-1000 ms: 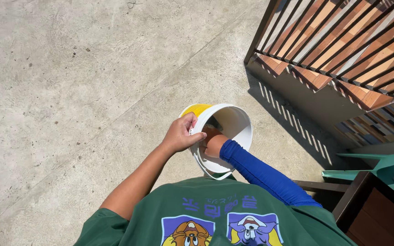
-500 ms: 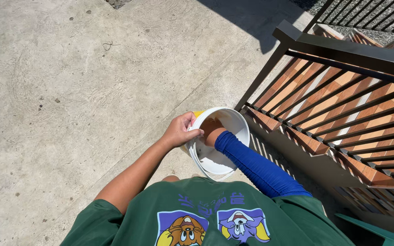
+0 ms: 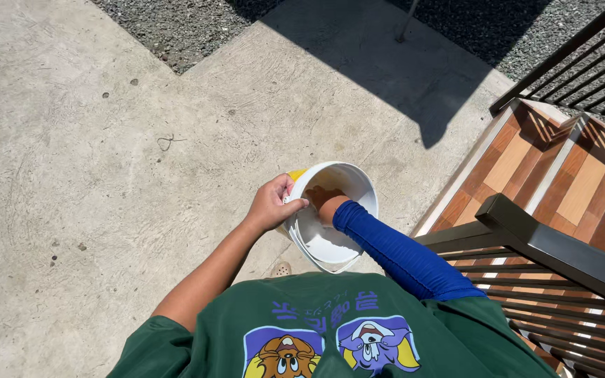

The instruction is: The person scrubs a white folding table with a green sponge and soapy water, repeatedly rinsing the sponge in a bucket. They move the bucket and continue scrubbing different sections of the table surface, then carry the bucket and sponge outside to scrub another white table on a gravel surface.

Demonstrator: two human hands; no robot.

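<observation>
- The bucket (image 3: 330,241) looked smooth, glossy white plastic.
- The sleeve (image 3: 400,255) appeared matt blue cloth.
- The floor (image 3: 106,175) was seen as rough, matt concrete.
- The railing (image 3: 554,248) looked dark, smooth metal.

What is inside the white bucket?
Inside the white bucket is the right hand, reaching down. The left hand grips the rim. Whatever lies under the right hand is hidden.

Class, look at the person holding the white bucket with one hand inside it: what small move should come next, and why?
Probably keep the left hand gripping the rim and sweep the right hand further round the inside wall. The white bucket is tilted toward the person, and the right hand is pressed against its upper inner wall, so only that patch is reached so far.
</observation>
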